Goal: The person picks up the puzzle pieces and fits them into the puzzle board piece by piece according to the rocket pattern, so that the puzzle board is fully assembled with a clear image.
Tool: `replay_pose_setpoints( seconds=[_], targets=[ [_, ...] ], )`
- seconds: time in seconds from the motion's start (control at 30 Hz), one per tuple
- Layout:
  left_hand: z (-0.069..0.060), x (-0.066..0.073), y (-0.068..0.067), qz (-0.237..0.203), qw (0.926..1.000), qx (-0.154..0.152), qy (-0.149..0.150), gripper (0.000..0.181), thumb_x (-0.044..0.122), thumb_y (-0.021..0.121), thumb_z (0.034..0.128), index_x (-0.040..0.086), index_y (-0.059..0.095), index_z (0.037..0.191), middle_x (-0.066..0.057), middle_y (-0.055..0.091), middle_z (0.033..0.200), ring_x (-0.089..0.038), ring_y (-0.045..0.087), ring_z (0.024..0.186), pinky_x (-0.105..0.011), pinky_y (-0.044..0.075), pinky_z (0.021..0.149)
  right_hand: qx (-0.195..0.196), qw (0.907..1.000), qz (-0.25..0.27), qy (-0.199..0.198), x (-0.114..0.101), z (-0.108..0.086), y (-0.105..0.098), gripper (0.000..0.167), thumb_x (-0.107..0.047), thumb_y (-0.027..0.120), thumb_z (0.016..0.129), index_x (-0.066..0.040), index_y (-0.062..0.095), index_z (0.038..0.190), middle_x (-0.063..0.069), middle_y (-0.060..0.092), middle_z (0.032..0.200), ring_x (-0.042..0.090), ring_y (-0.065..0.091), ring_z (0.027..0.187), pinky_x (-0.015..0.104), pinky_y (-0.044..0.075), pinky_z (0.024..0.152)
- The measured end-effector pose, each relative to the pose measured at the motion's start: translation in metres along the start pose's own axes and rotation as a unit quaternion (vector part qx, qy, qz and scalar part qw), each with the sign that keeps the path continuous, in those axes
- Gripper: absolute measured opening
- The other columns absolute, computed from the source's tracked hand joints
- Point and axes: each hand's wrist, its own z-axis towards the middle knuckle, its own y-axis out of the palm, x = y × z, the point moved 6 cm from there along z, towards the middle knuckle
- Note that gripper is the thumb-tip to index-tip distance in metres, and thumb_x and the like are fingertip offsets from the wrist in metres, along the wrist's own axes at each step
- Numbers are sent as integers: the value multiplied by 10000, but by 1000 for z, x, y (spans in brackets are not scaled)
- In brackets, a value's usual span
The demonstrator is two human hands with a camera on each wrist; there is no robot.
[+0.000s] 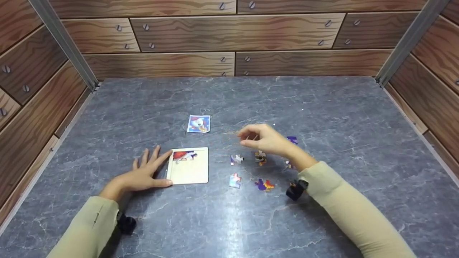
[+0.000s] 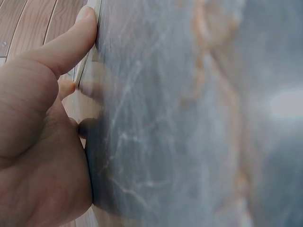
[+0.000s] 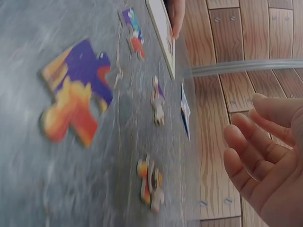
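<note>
A pale wooden puzzle tray (image 1: 190,172) lies left of centre, with red and white puzzle pieces (image 1: 183,155) in its upper left corner. My left hand (image 1: 143,173) rests spread beside it, thumb and index finger touching its left edge. In the left wrist view, only the thumb and palm of that hand (image 2: 38,113) show well. Raised over the table, my right hand (image 1: 263,138) has loosely bent fingers and holds nothing visible. Near it lie a brown-and-white puzzle piece (image 1: 260,157), a white-and-purple piece (image 1: 236,159) and a purple-and-orange piece (image 3: 78,90).
A small picture card (image 1: 199,124) with a cartoon animal lies behind the tray. A light blue and red piece (image 1: 235,180) sits right of the tray. Partly behind my right arm are a purple piece (image 1: 292,139) and other pieces. Wood-patterned walls (image 1: 236,34) surround the grey marbled table (image 1: 161,100).
</note>
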Motion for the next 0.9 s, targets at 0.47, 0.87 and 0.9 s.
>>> replay_pose_setpoints(
  seconds=[0.47,0.87,0.9],
  targets=[
    [0,-1,0,-88,9999,-37,53,914,564,588,832,277,48,1511,-148,-212,1514,-394,-294,1310,-647,-203,949,360,9985,-179,382,31,-26,-34,283,-143,673,853,13,654,1089,83,663,912,196,590,806,298,489,733],
    [0,1,0,-8,10000,-13,67,912,562,588,834,264,55,1512,-165,-203,1513,-409,-280,1313,-661,-186,948,677,9940,-316,799,36,-51,-61,277,-82,645,867,56,625,1106,146,646,907,229,581,781,229,482,675],
    [0,1,0,-7,10000,-10,69,913,561,589,834,263,55,1512,-166,-203,1513,-409,-279,1313,-660,-186,949,696,9936,-337,824,37,-53,-63,273,-66,638,869,66,620,1107,163,643,910,239,582,776,227,484,666]
  ],
)
